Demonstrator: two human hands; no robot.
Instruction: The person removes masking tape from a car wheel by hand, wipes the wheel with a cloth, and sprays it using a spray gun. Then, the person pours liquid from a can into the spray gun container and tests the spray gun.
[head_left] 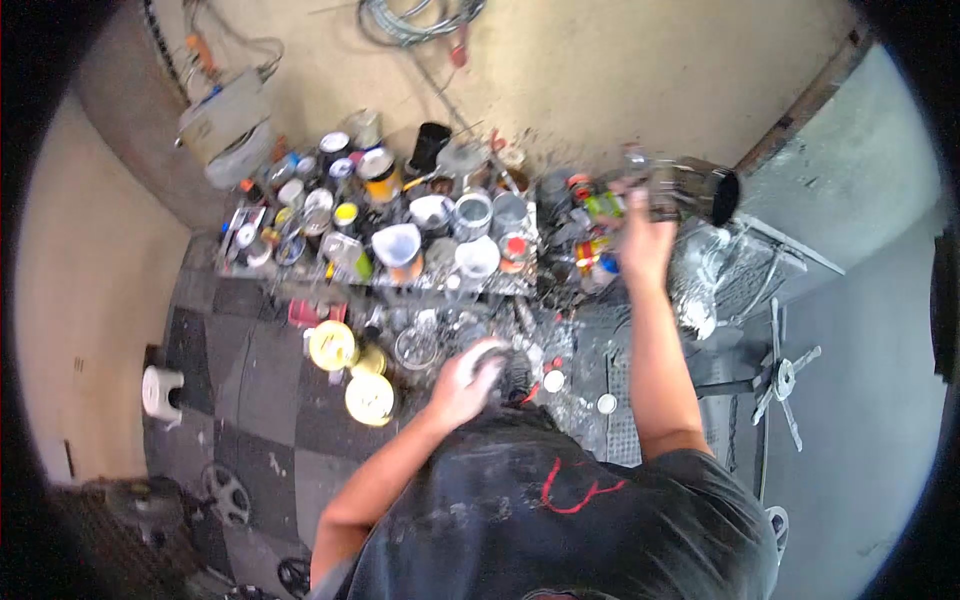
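My left hand, whitish with dust or paint at the fingers, is closed around a dark ribbed object close to my shirt. Its kind does not show clearly. Stretched out far to the front right, my right hand is smeared by motion. The fingers overlap a dark cylindrical container with a black opening; whether they grip it is not visible. Below and left of that hand lie coloured cans and packets.
A paint-splashed bench carries many cans, cups and jars. Yellow-topped tubs stand in front of it, left of me. To the right are a foil-wrapped object and a metal stand with arms. A white stool stands far left.
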